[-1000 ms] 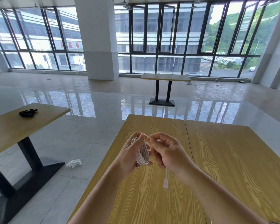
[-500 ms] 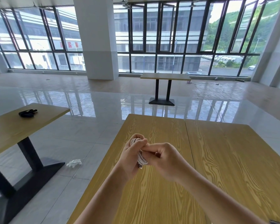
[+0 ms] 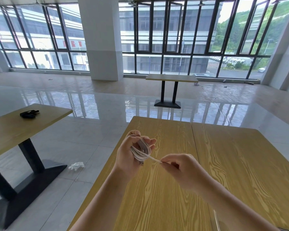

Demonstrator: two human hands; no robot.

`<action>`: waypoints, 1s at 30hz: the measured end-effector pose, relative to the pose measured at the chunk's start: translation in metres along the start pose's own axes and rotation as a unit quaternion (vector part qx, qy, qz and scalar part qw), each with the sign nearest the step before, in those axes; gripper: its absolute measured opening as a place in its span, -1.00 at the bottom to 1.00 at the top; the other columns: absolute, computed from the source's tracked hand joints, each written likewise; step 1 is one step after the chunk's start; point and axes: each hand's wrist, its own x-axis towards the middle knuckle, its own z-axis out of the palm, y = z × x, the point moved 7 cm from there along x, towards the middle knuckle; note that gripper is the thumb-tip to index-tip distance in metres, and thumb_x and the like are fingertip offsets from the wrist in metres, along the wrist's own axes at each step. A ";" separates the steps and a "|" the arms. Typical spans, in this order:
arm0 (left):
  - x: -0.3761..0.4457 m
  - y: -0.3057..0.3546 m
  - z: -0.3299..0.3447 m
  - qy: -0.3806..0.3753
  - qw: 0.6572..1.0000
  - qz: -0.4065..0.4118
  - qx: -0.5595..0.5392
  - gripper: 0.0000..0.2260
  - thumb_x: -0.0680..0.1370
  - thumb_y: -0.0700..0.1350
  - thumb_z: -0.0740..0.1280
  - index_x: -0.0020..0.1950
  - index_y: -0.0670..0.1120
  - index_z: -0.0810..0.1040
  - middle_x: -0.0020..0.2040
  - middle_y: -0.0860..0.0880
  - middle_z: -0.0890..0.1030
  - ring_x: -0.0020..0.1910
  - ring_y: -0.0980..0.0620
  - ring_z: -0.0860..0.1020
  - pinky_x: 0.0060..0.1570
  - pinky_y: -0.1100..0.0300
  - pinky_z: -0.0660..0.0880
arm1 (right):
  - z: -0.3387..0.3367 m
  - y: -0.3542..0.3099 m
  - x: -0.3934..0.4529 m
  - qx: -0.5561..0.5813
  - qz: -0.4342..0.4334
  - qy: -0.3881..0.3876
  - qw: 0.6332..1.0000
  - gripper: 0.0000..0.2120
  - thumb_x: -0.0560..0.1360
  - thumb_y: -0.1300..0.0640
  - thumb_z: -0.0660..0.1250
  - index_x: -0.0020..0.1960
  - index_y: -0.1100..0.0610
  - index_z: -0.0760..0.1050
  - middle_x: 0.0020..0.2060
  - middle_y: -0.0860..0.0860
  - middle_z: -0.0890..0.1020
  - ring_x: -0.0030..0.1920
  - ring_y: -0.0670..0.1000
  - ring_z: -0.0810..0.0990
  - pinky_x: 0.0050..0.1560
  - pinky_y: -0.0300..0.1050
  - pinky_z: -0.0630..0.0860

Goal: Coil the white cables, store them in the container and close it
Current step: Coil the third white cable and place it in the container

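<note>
We are holding a coiled white cable (image 3: pixel 141 151) in the air above the table's (image 3: pixel 232 164) left part.

Our left hand (image 3: pixel 129 155) is gripping the coil, its fingers curling round the loops, while a metal plug end is sticking out just below the palm. Our right hand (image 3: pixel 180 169) is pinching the cable's loose end between thumb and fingertips, and that short stretch is running taut from the coil down to the pinch. Both hands are hovering over the wooden top, near its left edge, with neither touching it. A second table (image 3: pixel 10 129) is standing to the left with a small black object (image 3: pixel 29 113) lying near its far edge. A third table (image 3: pixel 171 78) is standing farther back by the windows, and something white and crumpled (image 3: pixel 76 165) is lying on the floor between the two nearer tables.
</note>
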 end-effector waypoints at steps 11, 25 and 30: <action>-0.004 -0.004 0.020 -0.090 0.994 0.001 0.060 -0.90 0.37 -0.12 0.32 -0.14 -0.08 0.47 -0.07 -0.18 0.70 0.16 -0.13 0.58 0.15 -0.07 0.43 | 0.014 0.002 0.005 0.384 0.207 0.010 0.900 -0.94 0.54 0.26 0.39 0.00 0.18 0.62 -0.25 0.08 0.70 -0.30 0.00 0.65 -0.23 -0.12 0.63; -0.004 -0.005 0.019 -0.090 0.991 -0.007 0.102 -0.90 0.38 -0.03 0.32 -0.18 -0.03 0.49 0.19 -0.21 0.64 -0.26 -0.06 0.55 -0.17 0.07 0.52 | 0.023 -0.007 0.009 0.394 0.212 -0.052 0.893 -0.83 0.44 0.33 0.45 0.00 0.16 0.66 -0.32 0.02 0.65 -0.41 -0.05 0.53 -0.41 -0.18 0.45; -0.005 -0.013 0.014 -0.087 0.995 -0.036 0.035 -0.90 0.38 -0.04 0.35 -0.19 -0.05 0.53 0.10 -0.19 0.65 -0.14 -0.10 0.59 -0.12 0.02 0.50 | 0.030 -0.008 0.008 0.436 0.205 -0.087 0.872 -0.79 0.49 0.39 0.37 0.04 0.17 0.65 -0.33 0.01 0.62 -0.42 -0.09 0.45 -0.41 -0.21 0.38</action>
